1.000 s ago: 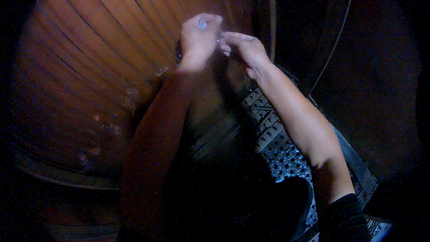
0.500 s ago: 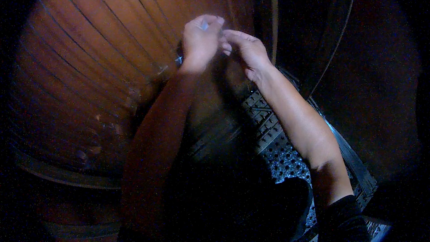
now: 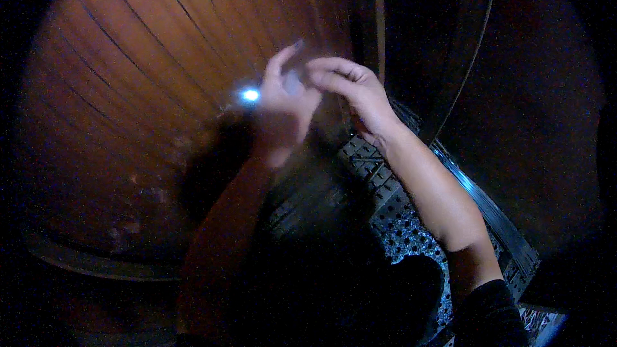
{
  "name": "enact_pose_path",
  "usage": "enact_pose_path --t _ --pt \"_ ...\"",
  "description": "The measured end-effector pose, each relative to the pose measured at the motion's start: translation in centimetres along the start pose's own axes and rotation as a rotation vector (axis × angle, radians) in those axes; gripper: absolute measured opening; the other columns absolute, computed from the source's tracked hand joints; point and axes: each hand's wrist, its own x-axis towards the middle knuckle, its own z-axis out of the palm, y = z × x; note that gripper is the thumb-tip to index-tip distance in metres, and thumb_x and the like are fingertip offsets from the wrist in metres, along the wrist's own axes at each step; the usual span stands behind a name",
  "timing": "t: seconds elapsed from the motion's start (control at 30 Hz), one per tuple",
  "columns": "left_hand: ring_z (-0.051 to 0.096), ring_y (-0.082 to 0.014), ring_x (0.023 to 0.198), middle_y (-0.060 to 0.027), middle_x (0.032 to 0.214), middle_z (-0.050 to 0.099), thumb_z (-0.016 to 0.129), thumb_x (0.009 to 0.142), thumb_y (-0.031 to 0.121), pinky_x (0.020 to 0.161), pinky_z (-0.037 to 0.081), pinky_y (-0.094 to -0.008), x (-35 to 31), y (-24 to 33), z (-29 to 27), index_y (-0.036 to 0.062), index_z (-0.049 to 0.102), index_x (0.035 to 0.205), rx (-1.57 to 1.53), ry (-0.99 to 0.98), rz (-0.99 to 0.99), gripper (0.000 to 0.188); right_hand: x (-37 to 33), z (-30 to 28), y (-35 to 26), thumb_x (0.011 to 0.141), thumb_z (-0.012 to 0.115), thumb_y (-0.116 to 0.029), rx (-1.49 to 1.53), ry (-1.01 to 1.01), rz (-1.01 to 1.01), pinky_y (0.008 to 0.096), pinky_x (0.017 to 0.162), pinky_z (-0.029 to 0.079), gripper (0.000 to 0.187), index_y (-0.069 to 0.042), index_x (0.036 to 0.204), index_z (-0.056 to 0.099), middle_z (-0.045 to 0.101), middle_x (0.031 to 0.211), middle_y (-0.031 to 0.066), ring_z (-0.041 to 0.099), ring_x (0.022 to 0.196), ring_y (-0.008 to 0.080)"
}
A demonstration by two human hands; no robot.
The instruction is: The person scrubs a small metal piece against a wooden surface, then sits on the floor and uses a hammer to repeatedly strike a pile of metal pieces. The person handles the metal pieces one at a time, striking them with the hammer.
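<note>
My left hand (image 3: 286, 106) is raised in front of a brown ribbed surface (image 3: 160, 51). It is smeared by motion, with one finger pointing up and the others curled. A small pale thing (image 3: 293, 83) shows in its grip, too blurred to name. At the hand's left side shines a bright bluish-white light (image 3: 250, 95); its source cannot be made out. Close by on the right, my right hand (image 3: 357, 87) has thumb and fingers pinched together. Its fingertips meet near the left hand, and whatever they hold is too small to see.
A dark perforated metal panel (image 3: 411, 231) lies below my right forearm. Beside it runs a bundle of thin dark strands (image 3: 495, 212). A slim curved cord (image 3: 479, 58) and a tan upright strip (image 3: 379, 19) stand at the right. A curved rim (image 3: 109, 268) borders the brown surface below.
Both hands have come lower in view. The left hand has turned, with one finger now extended, and a bright light now shines beside it. My right hand stays pinched.
</note>
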Motion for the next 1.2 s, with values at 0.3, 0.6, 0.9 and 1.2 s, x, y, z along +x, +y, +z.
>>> enact_pose_path --t 0.3,0.6,0.9,1.2 --pt "0.061 -0.0181 0.105 -0.0091 0.117 0.063 0.071 0.076 -0.006 0.094 0.05 -0.0311 0.4 -3.3 2.1 0.003 0.047 0.14 -0.152 -0.135 -0.017 0.068 -0.1 -0.7 -0.1 0.089 0.071 -0.017 -0.228 0.034 0.019 0.028 0.077 0.053 0.019 0.001 0.095 0.076 0.075 0.089 0.0086 0.068 0.083 0.013" --pt "0.061 -0.0164 0.103 -0.0083 0.11 0.066 0.077 0.078 0.002 0.092 0.05 -0.0302 3.5 -2.7 3.0 0.0023 0.052 0.137 -0.093 -0.084 -0.076 0.065 2.4 -1.7 -0.2 0.094 0.065 -0.016 0.018 0.3 -0.063 0.0282 0.074 0.055 0.019 0.0 0.101 0.074 0.074 0.092 0.0057 0.068 0.079 0.0121" --pt "0.062 -0.0317 0.119 -0.0219 0.127 0.066 0.072 0.088 0.032 0.104 0.046 -0.0399 7.5 -2.5 3.0 -0.0027 0.059 0.132 0.204 0.267 -0.105 0.057 6.9 -3.2 3.0 0.096 0.061 -0.006 0.08 0.157 0.149 0.0272 0.068 0.052 0.019 0.006 0.11 0.066 0.068 0.086 0.0093 0.062 0.073 0.0152" --pt "0.064 -0.0115 0.084 -0.0052 0.092 0.073 0.073 0.091 0.019 0.079 0.051 -0.0283 10.6 -3.2 2.4 0.0002 0.072 0.099 0.162 0.224 -0.151 0.021 8.0 -2.4 4.6 0.092 0.067 -0.007 0.08 0.109 0.106 0.027 0.064 0.056 0.015 0.003 0.102 0.069 0.072 0.089 0.0105 0.068 0.073 0.0163"
